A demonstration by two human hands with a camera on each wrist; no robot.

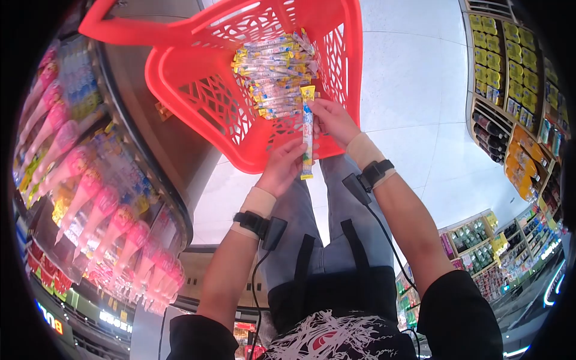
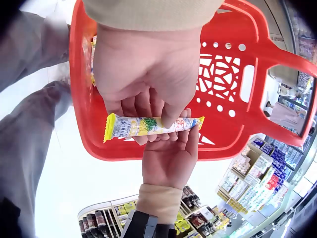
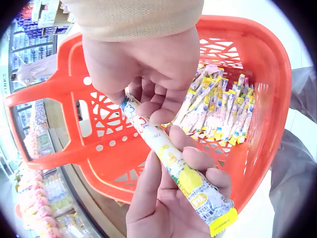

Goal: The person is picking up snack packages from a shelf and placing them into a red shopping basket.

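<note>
A long, slim wrapped stick packet [image 1: 308,135] with yellow crimped ends and printed fruit stands upright between both hands in the head view. My left hand [image 1: 281,169] grips its lower part. Near the upper end, my right hand [image 1: 335,124] pinches it between thumb and fingers. In the right wrist view the printed side of the packet [image 3: 171,156] faces up, with the left hand's fingers [image 3: 198,161] curled round its middle. Beyond the hands, a red basket [image 1: 355,78] holds a heap of similar stick packets [image 1: 276,69].
A display of pink cone-shaped packages [image 1: 96,198] runs along the left side. Stocked shelves [image 1: 510,72] stand at the right, past a pale floor [image 1: 414,114]. The basket's red handle [image 1: 129,30] extends to the upper left. Thin cables hang from both wrist straps.
</note>
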